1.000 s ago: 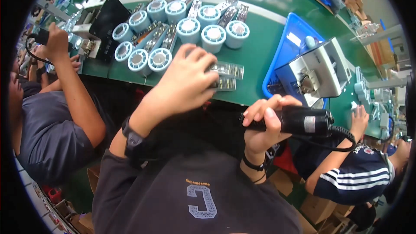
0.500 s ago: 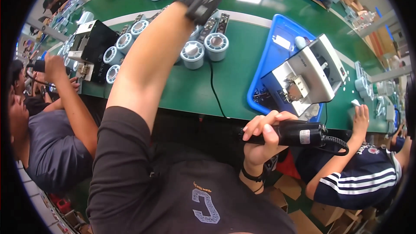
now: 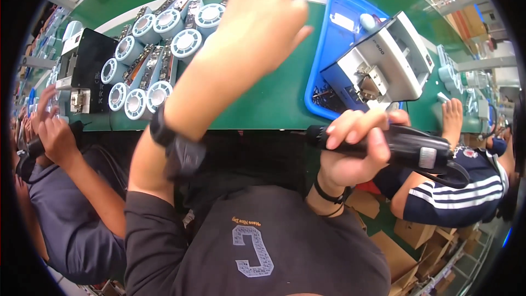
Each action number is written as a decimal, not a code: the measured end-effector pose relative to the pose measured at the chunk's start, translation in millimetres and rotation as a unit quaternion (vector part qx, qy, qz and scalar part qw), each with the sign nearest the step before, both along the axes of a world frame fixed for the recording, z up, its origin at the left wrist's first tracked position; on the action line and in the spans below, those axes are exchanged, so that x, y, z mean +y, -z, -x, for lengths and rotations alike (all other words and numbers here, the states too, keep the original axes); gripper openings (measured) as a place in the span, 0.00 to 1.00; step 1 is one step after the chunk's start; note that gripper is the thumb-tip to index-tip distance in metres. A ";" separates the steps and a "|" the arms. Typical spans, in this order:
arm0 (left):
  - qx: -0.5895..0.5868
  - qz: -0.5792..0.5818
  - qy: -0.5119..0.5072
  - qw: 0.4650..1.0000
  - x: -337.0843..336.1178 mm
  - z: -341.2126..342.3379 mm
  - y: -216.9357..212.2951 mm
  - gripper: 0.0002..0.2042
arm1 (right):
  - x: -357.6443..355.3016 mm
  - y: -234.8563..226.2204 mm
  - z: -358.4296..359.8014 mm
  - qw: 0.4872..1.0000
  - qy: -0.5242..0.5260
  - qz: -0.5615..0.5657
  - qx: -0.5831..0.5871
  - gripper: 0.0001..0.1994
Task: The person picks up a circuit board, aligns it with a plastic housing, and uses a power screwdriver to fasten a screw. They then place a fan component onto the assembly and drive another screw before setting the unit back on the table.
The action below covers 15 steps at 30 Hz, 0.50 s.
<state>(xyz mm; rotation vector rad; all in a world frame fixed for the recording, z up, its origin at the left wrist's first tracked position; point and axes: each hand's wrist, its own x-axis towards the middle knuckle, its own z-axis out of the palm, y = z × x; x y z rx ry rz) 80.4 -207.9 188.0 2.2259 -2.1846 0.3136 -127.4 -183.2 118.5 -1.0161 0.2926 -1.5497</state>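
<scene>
My right hand (image 3: 353,151) is wrapped round a black electric screwdriver (image 3: 413,151), held level in front of my chest with its tip to the left and a cable at its right end. My left hand (image 3: 263,24) is over the green bench, back upward and slightly blurred; its fingertips are hidden, so what they hold, if anything, cannot be seen. Left of that forearm sit several light-blue round-headed housings (image 3: 187,43) with circuit boards in their open handles. A white-and-dark screw feeder (image 3: 378,63) stands tilted in a blue tray (image 3: 320,49) to the right.
A second black feeder (image 3: 93,71) stands at the left of the bench (image 3: 257,107). Co-workers sit close on both sides; the left one's hand (image 3: 55,134) and the right one's hand (image 3: 452,120) are near the bench edge. Cardboard boxes (image 3: 413,233) lie low at the right.
My left hand has drawn back from the far side of the bench toward me. The screwdriver stays in my right hand, slightly nearer. The view has shifted, showing more housings at left.
</scene>
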 end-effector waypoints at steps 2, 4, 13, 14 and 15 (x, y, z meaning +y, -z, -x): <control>0.003 0.087 -0.012 0.996 32.4 -4.2 47.5 0.17 | -8.8 -12.6 1.6 1.000 0.018 0.015 -0.018 0.20; 0.039 0.162 0.003 0.986 42.7 -3.1 79.0 0.18 | -27.6 -23.5 10.0 0.995 0.062 0.076 -0.016 0.18; 0.263 0.208 0.003 0.942 127.2 22.7 91.0 0.14 | -84.3 -72.2 26.0 0.955 0.174 0.203 0.129 0.23; 0.268 0.204 0.003 0.941 137.8 21.6 94.6 0.14 | -86.7 -71.6 18.2 0.931 0.229 0.203 0.200 0.23; 0.277 0.204 0.005 0.939 148.0 19.8 98.7 0.15 | -89.4 -69.8 14.8 0.899 0.282 0.202 0.269 0.22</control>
